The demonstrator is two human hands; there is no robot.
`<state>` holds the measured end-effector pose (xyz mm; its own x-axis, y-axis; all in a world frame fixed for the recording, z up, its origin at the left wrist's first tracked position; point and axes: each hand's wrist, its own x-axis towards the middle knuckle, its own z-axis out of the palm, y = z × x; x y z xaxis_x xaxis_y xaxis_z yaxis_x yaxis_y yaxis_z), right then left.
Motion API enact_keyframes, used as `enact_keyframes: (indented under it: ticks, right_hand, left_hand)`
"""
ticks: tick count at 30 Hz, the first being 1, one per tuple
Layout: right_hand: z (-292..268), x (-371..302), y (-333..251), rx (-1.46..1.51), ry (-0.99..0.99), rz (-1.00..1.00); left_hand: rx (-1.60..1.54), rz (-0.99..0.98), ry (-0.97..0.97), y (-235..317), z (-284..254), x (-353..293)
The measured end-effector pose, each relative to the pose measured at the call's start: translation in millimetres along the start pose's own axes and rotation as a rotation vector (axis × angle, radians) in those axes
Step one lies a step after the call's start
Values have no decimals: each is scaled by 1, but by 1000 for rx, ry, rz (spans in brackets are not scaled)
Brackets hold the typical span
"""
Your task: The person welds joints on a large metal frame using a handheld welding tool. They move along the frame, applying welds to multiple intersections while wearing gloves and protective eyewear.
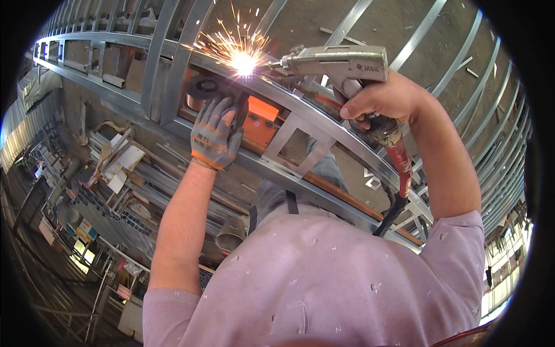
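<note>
My bare right hand (381, 101) is closed around the grip of a pale metal welding gun (338, 61). The gun's nozzle points left, and a bright glare with flying sparks (243, 62) burns at its tip on a silver metal frame (306, 113). A worn red sleeve and black cable (403, 168) run down from the grip. My left hand (217, 130), in a grey glove with an orange cuff, reaches to the frame just below the glare. Its fingers are stretched out, the tips dim and blurred against the metal. An orange box-like part (260, 118) sits right beside it.
A dark round reel (205, 88) lies left of the glove. Long ribs (416, 37) of the framework spread across the far side and right. Stacked metal tubes (115, 214) and scrap boards (124, 165) lie on the left. A cylindrical container (231, 233) stands near my body.
</note>
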<state>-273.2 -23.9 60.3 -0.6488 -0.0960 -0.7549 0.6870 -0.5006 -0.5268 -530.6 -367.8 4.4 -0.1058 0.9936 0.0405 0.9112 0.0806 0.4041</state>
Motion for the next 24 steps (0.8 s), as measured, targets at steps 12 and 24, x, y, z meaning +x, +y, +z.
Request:
enact_keyframes:
  ticks: [12, 24]
  right_hand:
    - [70, -166, 18, 81, 438, -223]
    - [416, -297, 275, 16, 1359, -488]
  left_hand:
    - [39, 47, 26, -3, 2, -9]
    - [-314, 222, 223, 8, 7, -72]
